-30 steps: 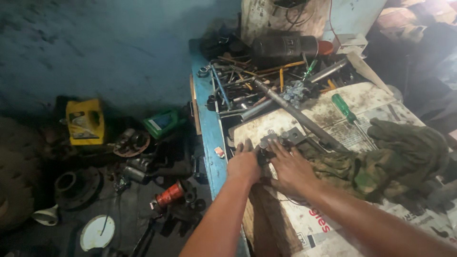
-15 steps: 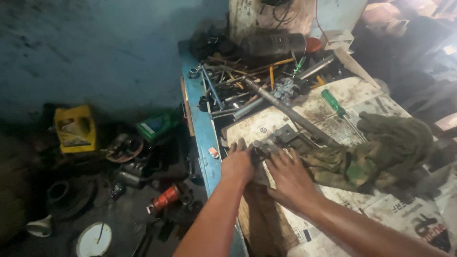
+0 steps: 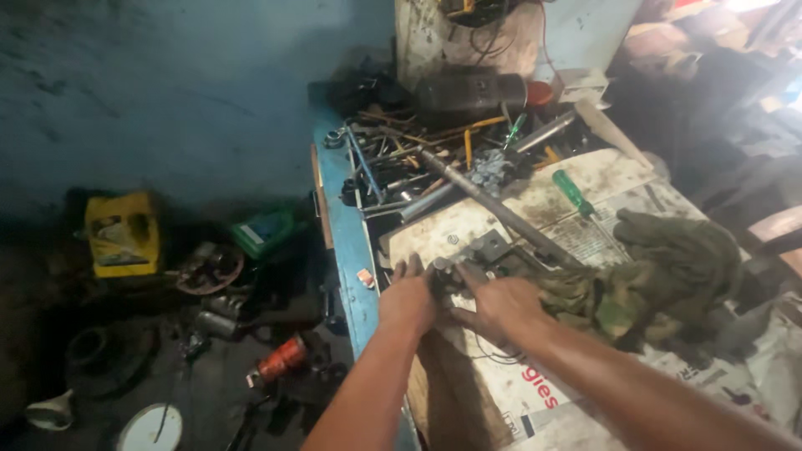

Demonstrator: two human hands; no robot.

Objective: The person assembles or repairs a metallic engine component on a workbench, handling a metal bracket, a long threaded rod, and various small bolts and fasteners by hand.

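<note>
On a newspaper-covered workbench [image 3: 551,392] lies a small dark metal part [image 3: 480,255] made of blocky pieces. My left hand [image 3: 408,299] rests at its left end, fingers curled against it. My right hand [image 3: 499,305] presses on its near side, fingers spread over the part. Both hands touch the part; how firmly they grip it is hidden by the fingers. A camouflage cloth [image 3: 660,276] lies bunched just right of my right hand.
A long steel rod [image 3: 493,205] and a green-handled screwdriver [image 3: 576,194] lie behind the part. Several loose tools fill a blue tray [image 3: 418,159] at the back. On the floor to the left are a yellow container [image 3: 121,234], an orange tool [image 3: 280,359] and metal rings.
The view has shifted slightly and come closer. Both hands stay on the dark metal part, with my right hand's fingers spread a little further over it.
</note>
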